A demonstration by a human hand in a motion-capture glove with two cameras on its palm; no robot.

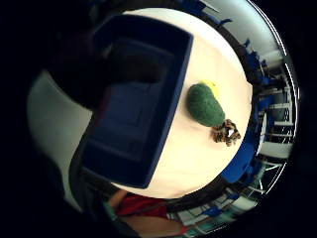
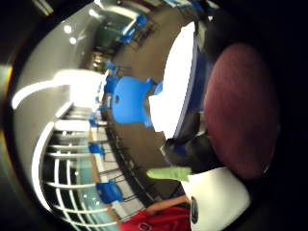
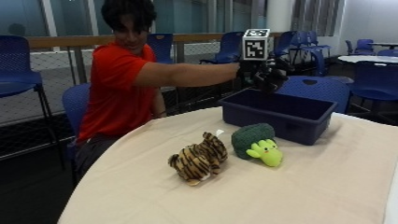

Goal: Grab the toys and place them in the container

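The gloved right hand (image 3: 268, 77) hung in the air above the far end of the dark blue container (image 3: 278, 114), at the end of an arm stretched out level from the shoulder. Its fingers were curled round a dark, rounded, maroon thing (image 2: 243, 110), which filled much of the thumb side palm view and so lay close against the palm; what kind of toy it was could not be told. The little finger side palm view looked straight down into the container (image 1: 136, 99), with the hand's own dark bulk covering part of it.

The container stood on the cream-covered bench (image 3: 249, 191), near its far edge. Just beside the container's near wall lay a green broccoli toy (image 3: 256, 142) with a lime-yellow face turned toward the outside camera. Next to the broccoli, nearly touching it, lay a striped tiger toy (image 3: 199, 158). Both toys rested on the bench, outside the container.
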